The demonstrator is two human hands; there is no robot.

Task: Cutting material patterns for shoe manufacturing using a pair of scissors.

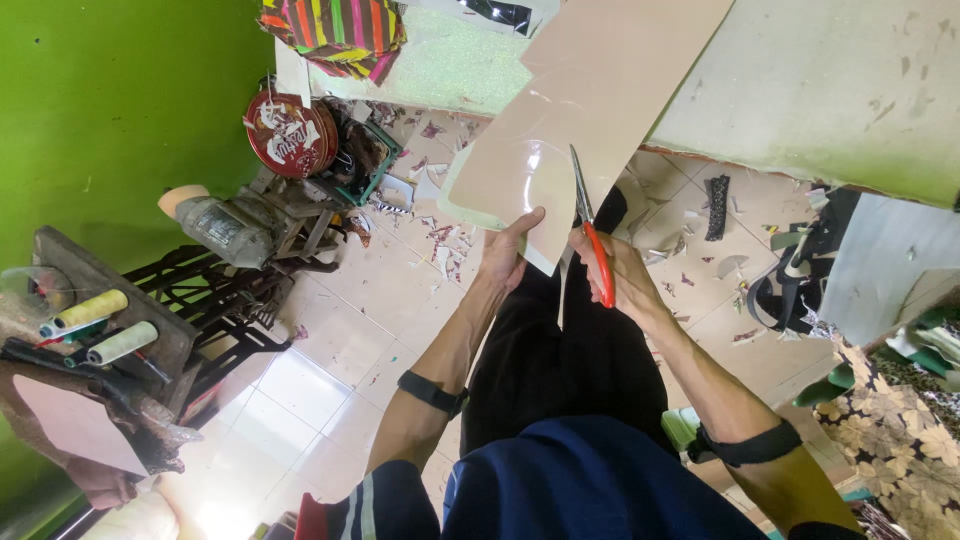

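Beige, glossy sheet material (590,100) stretches up and away from both hands, its near edge held over the person's black-trousered lap. The left hand (507,252) has its grip pinched on that near edge, thumb on top and fingers curled under, just left of the cut line. The right hand (622,275) has its grip wrapped tight round the red handles of a pair of scissors (592,235), whose steel blades point up into the sheet right beside the left thumb; the blades look nearly together, biting into the material. Below both grips lies a tiled floor (330,380) strewn with small offcuts. Well off to the left of the left grip sits an old sewing machine motor and frame (235,228), a round red tin (290,135) above it, and farther left a worn table (165,320) carrying thread spools (105,325). Right of the right grip hangs floral fabric (900,420).
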